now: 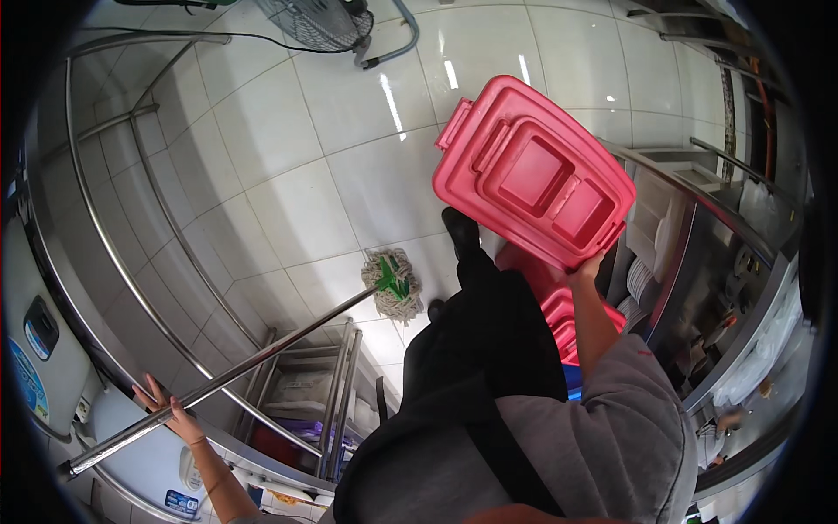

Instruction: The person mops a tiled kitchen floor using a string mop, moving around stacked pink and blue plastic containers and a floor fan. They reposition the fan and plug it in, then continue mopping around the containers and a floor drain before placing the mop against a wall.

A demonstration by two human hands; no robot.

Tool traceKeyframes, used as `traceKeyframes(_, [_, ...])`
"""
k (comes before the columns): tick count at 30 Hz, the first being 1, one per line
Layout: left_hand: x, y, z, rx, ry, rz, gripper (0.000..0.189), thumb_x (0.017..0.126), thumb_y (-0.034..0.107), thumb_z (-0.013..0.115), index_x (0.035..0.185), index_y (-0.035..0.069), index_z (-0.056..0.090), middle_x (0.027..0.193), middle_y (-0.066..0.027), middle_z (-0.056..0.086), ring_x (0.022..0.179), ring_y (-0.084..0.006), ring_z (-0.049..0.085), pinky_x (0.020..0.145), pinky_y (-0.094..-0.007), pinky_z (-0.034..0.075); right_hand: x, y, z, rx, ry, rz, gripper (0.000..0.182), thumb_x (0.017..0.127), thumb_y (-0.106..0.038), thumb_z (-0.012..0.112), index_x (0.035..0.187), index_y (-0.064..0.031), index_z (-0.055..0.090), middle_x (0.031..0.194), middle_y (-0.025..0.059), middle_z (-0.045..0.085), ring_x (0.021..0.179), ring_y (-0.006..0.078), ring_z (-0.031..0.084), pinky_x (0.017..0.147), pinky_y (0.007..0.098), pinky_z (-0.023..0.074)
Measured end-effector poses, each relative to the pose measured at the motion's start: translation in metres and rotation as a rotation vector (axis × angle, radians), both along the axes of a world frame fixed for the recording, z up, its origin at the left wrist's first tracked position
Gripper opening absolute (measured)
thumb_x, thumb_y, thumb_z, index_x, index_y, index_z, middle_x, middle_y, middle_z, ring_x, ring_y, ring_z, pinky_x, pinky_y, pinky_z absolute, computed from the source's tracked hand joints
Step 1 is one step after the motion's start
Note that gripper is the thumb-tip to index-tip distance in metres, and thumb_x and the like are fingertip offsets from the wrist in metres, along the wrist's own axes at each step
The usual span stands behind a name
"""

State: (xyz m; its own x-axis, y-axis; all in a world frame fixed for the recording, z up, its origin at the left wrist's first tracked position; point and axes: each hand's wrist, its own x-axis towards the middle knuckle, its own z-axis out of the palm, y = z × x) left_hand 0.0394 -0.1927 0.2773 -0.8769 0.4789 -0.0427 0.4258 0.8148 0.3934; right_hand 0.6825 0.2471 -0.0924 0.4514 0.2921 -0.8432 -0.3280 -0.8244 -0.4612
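My left hand (pixel 171 414) is at the lower left, by the metal handle of a string mop (pixel 394 285). The handle lies across the palm and some fingers are spread, so how firmly it is held does not show. The mop's grey strands and green clamp rest on the floor near my black shoes. At the right, my right hand (pixel 589 267) grips the near corner of a red plastic lid (pixel 488 190) with recessed panels. Its fingers are partly hidden beneath the rim. Below that lid, another red plastic lid or container (pixel 589 321) shows beside my leg.
A steel tube frame (pixel 98 223) curves along the left. A metal floor fan (pixel 321 23) with a trailing black cable stands at the top. Steel shelving with stacked white dishes (pixel 638 281) is at the right. A steel rack (pixel 340 386) stands below the mop.
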Motion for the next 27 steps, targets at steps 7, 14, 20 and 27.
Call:
traceKeyframes(7, [-0.004,-0.001,0.003,-0.137,0.049,-0.051,0.087,0.084,0.052,0.054,0.147,0.011,0.011,0.143,-0.0115,0.038,0.136,-0.0269,0.028,0.113,-0.0426,0.011,-0.056,0.018,-0.009,-0.026,0.005,0.014,0.073,0.086,-0.070,0.026,0.139,-0.0208,0.035,0.139,0.0055,0.041,0.126,0.0286,0.041,0.102,0.0513,0.0345])
traceKeyframes(14, [0.001,0.006,0.005,-0.077,0.043,0.007,0.090,0.081,0.057,0.054,0.145,0.006,0.017,0.140,-0.0096,0.042,0.138,-0.0256,0.023,0.113,-0.0409,0.008,-0.122,0.101,-0.034,0.057,0.047,0.284,0.075,0.091,-0.063,0.025,0.142,-0.0086,0.027,0.143,0.0089,0.035,0.129,0.0285,0.036,0.106,0.0481,0.0291])
traceKeyframes(20, [-0.005,0.004,-0.002,-0.048,0.041,-0.013,0.089,0.082,0.058,0.053,0.146,0.006,0.017,0.140,-0.0068,0.043,0.136,-0.0244,0.026,0.112,-0.0398,0.012,-0.165,0.219,-0.054,0.478,-0.222,0.619,0.073,0.094,-0.057,0.026,0.136,0.0019,0.037,0.134,0.0160,0.046,0.124,0.0257,0.043,0.105,0.0342,0.0296])
traceKeyframes(27, [0.008,0.012,-0.002,0.095,-0.010,-0.025,0.078,0.087,0.038,0.054,0.146,0.007,0.013,0.142,-0.0103,0.040,0.136,-0.0278,0.029,0.112,-0.0414,0.014,-0.139,0.210,-0.012,0.703,-1.019,1.301,0.058,0.089,-0.050,0.048,0.112,0.0017,0.058,0.108,0.0256,0.059,0.104,0.0399,0.055,0.091,0.0454,0.0419])
